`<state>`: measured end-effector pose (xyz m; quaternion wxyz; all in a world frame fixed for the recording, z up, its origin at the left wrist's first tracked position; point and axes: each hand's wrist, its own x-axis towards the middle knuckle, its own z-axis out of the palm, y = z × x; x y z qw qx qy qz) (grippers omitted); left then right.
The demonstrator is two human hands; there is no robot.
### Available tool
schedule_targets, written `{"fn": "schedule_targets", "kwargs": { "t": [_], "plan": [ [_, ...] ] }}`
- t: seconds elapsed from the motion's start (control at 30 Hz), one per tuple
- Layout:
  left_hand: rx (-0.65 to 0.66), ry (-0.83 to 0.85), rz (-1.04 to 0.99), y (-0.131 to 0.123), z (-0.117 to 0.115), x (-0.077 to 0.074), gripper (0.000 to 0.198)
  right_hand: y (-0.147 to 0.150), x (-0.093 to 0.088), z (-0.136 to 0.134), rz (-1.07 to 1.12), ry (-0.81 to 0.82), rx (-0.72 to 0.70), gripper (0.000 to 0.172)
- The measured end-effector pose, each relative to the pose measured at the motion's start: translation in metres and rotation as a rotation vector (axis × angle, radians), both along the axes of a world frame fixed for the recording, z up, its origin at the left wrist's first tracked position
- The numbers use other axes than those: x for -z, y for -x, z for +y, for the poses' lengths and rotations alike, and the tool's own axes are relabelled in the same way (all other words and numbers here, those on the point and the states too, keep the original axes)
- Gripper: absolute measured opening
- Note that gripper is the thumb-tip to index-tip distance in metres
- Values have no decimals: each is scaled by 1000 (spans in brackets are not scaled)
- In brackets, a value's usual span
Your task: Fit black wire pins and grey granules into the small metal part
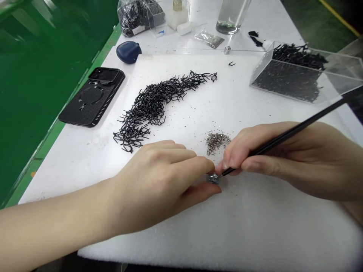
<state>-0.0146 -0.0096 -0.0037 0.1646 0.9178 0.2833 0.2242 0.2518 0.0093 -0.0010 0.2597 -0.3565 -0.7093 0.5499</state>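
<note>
Between the thumb and index finger of my left hand [164,181] is a small silvery metal piece [213,178], too small to make out in detail. My right hand [283,158] grips a thin black pen-like tool [295,130], slanting down to the left. Its narrow tip meets the right side of the metal piece, or comes very close to it. Just beyond the fingers lies a little heap of tiny brownish metallic bits [217,141]. A long pile of small black bent pieces [153,100] stretches across the white foam sheet [241,226].
A black phone [93,96] and a dark blue case [128,51] lie at the left. At the right stands a clear box [289,90] of black pieces. Along the back are a plastic bag [137,17], a small packet [209,38] and a glass of liquid [231,19].
</note>
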Motion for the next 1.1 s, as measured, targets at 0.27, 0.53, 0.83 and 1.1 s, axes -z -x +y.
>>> {"fn": "schedule_targets", "kwargs": {
  "t": [0.27, 0.53, 0.83, 1.1],
  "plan": [
    [0, -3, -2, 0, 0, 1, 20, 1, -1, -1, 3, 3, 20, 11],
    [-1, -3, 7, -1, 0, 2, 20, -1, 0, -1, 4, 21, -6, 15],
    [9, -17, 8, -1, -1, 0, 19, 1, 1, -1, -6, -7, -4, 15],
    [8, -31, 7, -1, 0, 1, 19, -2, 2, -1, 24, -24, -13, 16]
  ]
}}
